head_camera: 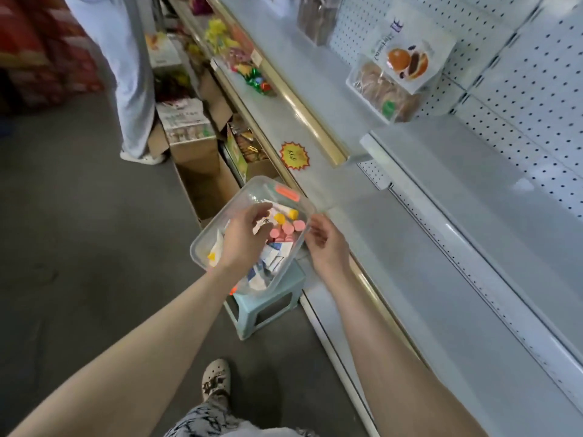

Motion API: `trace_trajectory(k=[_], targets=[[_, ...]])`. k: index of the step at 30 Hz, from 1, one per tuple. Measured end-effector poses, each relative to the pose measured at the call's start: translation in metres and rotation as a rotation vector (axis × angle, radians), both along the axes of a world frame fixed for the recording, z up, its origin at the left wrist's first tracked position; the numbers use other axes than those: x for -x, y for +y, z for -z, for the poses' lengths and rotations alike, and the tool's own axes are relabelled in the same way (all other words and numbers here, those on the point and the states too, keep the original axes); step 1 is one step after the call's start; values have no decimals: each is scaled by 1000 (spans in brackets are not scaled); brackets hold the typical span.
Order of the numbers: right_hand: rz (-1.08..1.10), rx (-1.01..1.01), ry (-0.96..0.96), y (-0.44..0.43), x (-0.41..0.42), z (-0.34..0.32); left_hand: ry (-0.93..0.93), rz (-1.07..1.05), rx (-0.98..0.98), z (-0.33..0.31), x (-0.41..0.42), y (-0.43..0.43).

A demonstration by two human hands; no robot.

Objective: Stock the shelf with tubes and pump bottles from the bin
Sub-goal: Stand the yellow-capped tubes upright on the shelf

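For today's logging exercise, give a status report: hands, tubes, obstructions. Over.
Left hand in bin over tubes, grip unclear. Right hand loose beside rim. Nothing between bin and shelf.

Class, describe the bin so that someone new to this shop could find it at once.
Follow the long grey shelf on the right down to the pale green stool on the floor beside it. The bin sits on that stool. Unlike the cardboard boxes nearby, it is clear plastic with pink caps inside.
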State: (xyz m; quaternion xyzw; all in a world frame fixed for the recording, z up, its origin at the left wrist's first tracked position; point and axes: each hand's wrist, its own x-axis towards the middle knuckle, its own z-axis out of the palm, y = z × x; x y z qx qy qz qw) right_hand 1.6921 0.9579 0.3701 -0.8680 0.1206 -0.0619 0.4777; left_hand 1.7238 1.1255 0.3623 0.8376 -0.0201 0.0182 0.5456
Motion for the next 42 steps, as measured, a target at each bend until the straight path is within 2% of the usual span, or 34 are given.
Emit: trace_trajectory(k=[4,10,22,27,31,38,42], targets=[[5,3,55,32,-33,26,61,-10,-48,15,-29,36],[-13,-36,237,57,-61,66,182,-24,-150,65,-57,69],[-9,0,488,58,-131,176,405,-56,-234,178,-93,75],[53,66,579,60,-156,220,387,9,-334,210,-115,59],[11,138,640,68,-151,248,334,81,-409,237,-141,40],[-34,233,551,83,-134,291,268,198,-450,284,-166,22],[16,191,510,94,-132,300,250,261,-502,295,-172,28]])
